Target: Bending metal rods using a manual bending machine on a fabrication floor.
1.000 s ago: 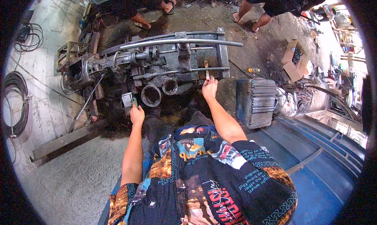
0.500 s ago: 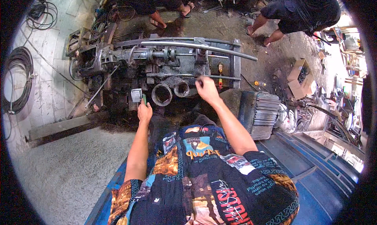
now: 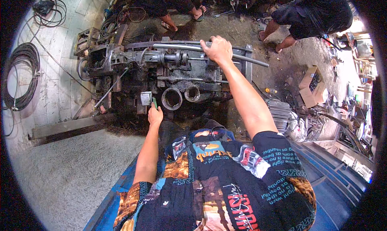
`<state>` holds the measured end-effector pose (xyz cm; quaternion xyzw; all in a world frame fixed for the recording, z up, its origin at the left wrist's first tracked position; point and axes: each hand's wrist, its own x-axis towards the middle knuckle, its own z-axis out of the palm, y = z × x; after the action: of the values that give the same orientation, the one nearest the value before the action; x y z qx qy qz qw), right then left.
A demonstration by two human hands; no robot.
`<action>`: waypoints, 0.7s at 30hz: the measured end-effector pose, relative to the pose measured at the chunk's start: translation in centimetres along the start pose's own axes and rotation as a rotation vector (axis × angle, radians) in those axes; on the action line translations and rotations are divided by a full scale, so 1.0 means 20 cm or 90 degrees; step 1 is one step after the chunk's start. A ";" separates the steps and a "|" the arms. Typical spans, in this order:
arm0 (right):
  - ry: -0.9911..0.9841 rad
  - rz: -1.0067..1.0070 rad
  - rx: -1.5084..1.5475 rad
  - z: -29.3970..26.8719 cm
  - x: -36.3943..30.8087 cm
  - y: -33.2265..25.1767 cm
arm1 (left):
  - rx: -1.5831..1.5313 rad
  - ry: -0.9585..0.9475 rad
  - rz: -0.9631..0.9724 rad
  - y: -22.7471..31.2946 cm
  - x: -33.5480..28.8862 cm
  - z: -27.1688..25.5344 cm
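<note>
My left hand [image 3: 155, 115] is closed around a slim green handle [image 3: 155, 103] beside a small grey metal block [image 3: 146, 98] on the near side of a greasy, lathe-like machine [image 3: 133, 64]. Whether handle and block are joined, I cannot tell. Farther off, my right hand [image 3: 218, 49] lies over a long grey metal pipe [image 3: 179, 47], its fingers curled across it. The pipe runs along the machine's far side and sticks out past its right end. Two round metal rings, a large one [image 3: 172, 99] and a smaller one [image 3: 192, 94], sit near my left hand.
A coiled black cable [image 3: 22, 76] hangs on the pale wall at left. Two people stand beyond the machine, legs visible. To the right are a ribbed grey motor housing [image 3: 278, 114], an open cardboard box [image 3: 311, 86] and a yellow-orange bottle [image 3: 271, 91]. A blue metal surface [image 3: 322, 178] lies behind me.
My right hand has left the machine's near side and reached forward onto the long pipe. My left hand keeps its grip on the green handle. The view has shifted slightly.
</note>
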<state>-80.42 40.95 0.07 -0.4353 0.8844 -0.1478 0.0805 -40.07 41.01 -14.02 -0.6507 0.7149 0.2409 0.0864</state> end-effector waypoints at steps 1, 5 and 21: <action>0.000 -0.003 0.001 0.00 0.00 -0.01 | -0.005 0.001 -0.009 0.00 -0.01 0.00; -0.017 -0.020 0.014 -0.02 -0.03 -0.02 | 0.003 -0.011 -0.021 -0.01 0.02 0.01; 0.020 -0.189 0.002 0.00 -0.08 0.02 | -0.016 -0.011 -0.030 -0.02 -0.02 -0.01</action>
<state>-79.83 42.42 -0.12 -0.5586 0.8113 -0.1664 0.0443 -39.61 41.26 -13.70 -0.6664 0.6953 0.2537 0.0900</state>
